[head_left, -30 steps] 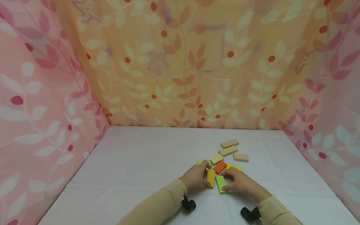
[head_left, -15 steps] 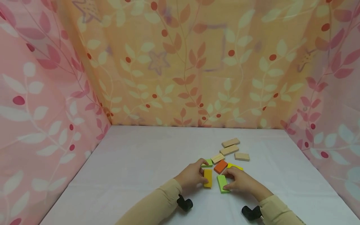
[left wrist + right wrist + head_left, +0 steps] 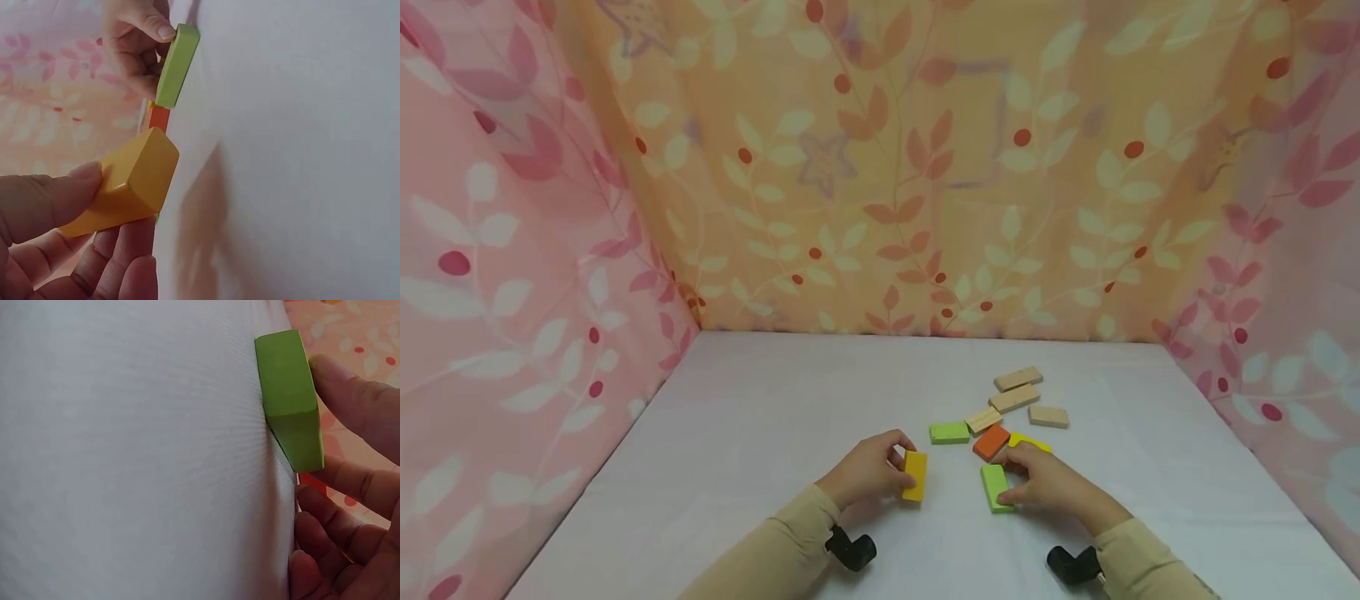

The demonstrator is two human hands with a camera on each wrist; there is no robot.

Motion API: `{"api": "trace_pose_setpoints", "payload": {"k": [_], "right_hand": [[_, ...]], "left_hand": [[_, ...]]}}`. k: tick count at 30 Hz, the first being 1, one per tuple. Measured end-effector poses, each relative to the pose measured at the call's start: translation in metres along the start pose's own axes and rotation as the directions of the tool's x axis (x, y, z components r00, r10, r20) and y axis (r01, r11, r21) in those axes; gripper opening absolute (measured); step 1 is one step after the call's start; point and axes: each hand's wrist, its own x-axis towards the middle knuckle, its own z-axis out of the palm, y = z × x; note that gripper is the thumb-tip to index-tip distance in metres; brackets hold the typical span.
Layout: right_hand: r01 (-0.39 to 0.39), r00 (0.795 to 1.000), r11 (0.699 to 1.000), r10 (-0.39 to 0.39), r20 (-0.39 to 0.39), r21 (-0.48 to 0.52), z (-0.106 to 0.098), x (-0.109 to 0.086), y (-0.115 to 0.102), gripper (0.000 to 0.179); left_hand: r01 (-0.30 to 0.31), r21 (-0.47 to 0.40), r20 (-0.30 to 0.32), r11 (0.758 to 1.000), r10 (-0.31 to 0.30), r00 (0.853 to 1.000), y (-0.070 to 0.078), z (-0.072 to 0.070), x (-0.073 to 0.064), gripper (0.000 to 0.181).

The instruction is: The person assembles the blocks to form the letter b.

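Observation:
My left hand (image 3: pixel 868 468) pinches a yellow-orange wooden block (image 3: pixel 914 477) between thumb and fingers. In the left wrist view that block (image 3: pixel 134 178) is raised off the white cloth, with a shadow beneath it. Farther right, my right hand (image 3: pixel 1051 485) holds a light green block (image 3: pixel 995 489) by its ends, thumb at the near end. The right wrist view has this green block (image 3: pixel 289 394) lying on the cloth. Just behind it are an orange-red block (image 3: pixel 992 442) and a yellow block (image 3: pixel 1032 442), partly hidden by my right hand.
Another green block (image 3: pixel 949 433) lies behind and between the hands. Beside it is a plain wooden block (image 3: pixel 984 420), and more plain blocks (image 3: pixel 1015 398) lie farther back. Patterned curtains (image 3: pixel 880 167) enclose the white-covered table (image 3: pixel 760 400). A black wrist device (image 3: pixel 852 550) hangs below the left sleeve.
My left hand has carried the yellow-orange block leftward, away from the other blocks, uncovering the rear green block. My right hand stays at its green block.

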Motion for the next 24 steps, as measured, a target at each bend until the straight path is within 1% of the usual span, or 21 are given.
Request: {"api": "trace_pose_setpoints", "payload": {"k": [6,11,13,17,21,24], "right_hand": [[0.016,1.0,1.0,-0.016,0.005,-0.005,-0.004,-0.001,0.004,0.044],[0.027,1.0,1.0,-0.027,0.012,-0.007,-0.003,-0.002,0.003,0.046],[0.034,0.999,0.999,-0.034,0.011,-0.011,-0.003,-0.003,0.003,0.047],[0.041,0.999,0.999,-0.041,0.012,-0.017,-0.001,-0.001,0.005,0.049],[0.042,0.999,0.999,-0.041,0.019,-0.009,0.0,0.0,0.005,0.05],[0.05,0.998,0.999,-0.049,0.025,-0.013,0.0,0.001,0.005,0.05]], "left_hand": [[0.035,-0.019,0.019,0.999,-0.035,0.999,-0.005,-0.006,-0.014,0.035],[0.057,-0.046,0.03,0.997,-0.056,0.998,-0.008,-0.005,-0.025,0.033],[0.059,-0.053,0.033,0.997,-0.057,0.998,-0.011,-0.003,-0.027,0.032],[0.067,-0.037,0.033,0.997,-0.066,0.997,-0.015,-0.003,-0.029,0.032],[0.073,-0.03,0.027,0.997,-0.073,0.997,-0.019,-0.005,-0.028,0.032],[0.067,-0.033,0.016,0.997,-0.066,0.998,-0.021,-0.007,-0.026,0.031]]}}
